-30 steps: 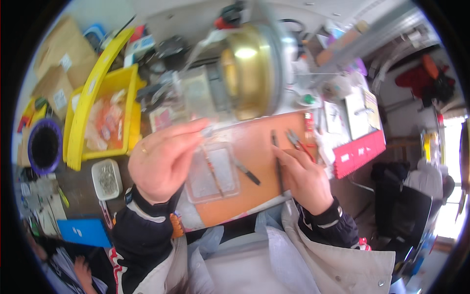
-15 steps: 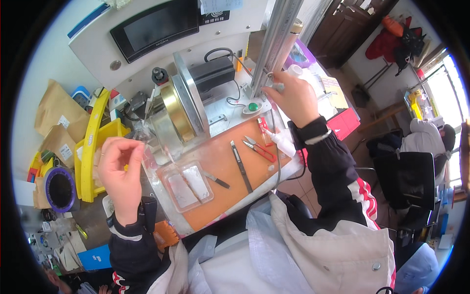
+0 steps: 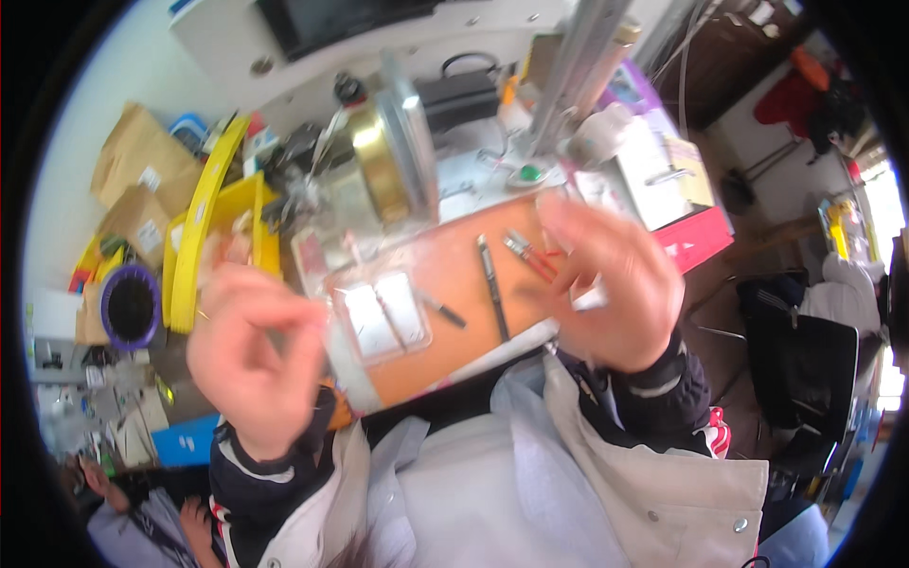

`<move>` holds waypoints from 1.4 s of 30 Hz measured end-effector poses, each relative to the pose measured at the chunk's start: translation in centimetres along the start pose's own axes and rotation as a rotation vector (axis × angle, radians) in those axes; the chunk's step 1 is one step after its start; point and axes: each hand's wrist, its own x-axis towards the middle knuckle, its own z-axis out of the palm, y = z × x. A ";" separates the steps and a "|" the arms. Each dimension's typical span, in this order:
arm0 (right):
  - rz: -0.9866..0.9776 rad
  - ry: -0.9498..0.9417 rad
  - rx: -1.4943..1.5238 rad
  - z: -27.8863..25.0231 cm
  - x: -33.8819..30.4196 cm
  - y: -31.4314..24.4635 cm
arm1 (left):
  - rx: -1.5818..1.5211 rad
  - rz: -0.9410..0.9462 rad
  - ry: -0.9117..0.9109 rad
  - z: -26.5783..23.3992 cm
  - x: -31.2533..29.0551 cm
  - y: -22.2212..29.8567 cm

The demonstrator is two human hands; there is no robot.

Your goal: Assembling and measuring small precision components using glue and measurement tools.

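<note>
My left hand (image 3: 258, 358) hovers left of the mat's edge, thumb and fingertips pinched; whatever lies between them is too blurred to make out. Over the right side of the orange-brown mat (image 3: 431, 358) is my right hand (image 3: 620, 284), blurred, its thumb and index finger apart with nothing visible in them. Closest to it are red-handled thread snips (image 3: 530, 254), partly hidden, and a dark craft knife (image 3: 492, 289). A shallow clear plastic box (image 3: 425, 333) with a thin strip across it sits nearer my left hand, beside a black pen (image 3: 443, 310).
Behind the mat stands a machine with a brass-coloured ring (image 3: 377, 166), a metal disc and a green button (image 3: 529, 174). Yellow bins (image 3: 204, 218) and a purple-rimmed container (image 3: 131, 308) are at left, a red box (image 3: 689, 241) at right. Other people are nearby.
My right hand has left the metal post near the green button and come back over the mat, opening. The left hand remains pinched, slightly lower and nearer. The view has shifted.
</note>
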 end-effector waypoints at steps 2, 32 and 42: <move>-0.204 0.064 0.149 1.4 0.6 -2.6 | -0.010 0.099 -0.155 0.2 0.3 3.4; 0.284 0.358 1.373 -9.3 -8.2 -1.3 | 0.209 0.150 -0.304 10.0 2.2 7.0; 0.357 1.377 1.375 -41.6 -30.1 16.4 | 0.707 0.365 -0.432 10.4 4.9 0.8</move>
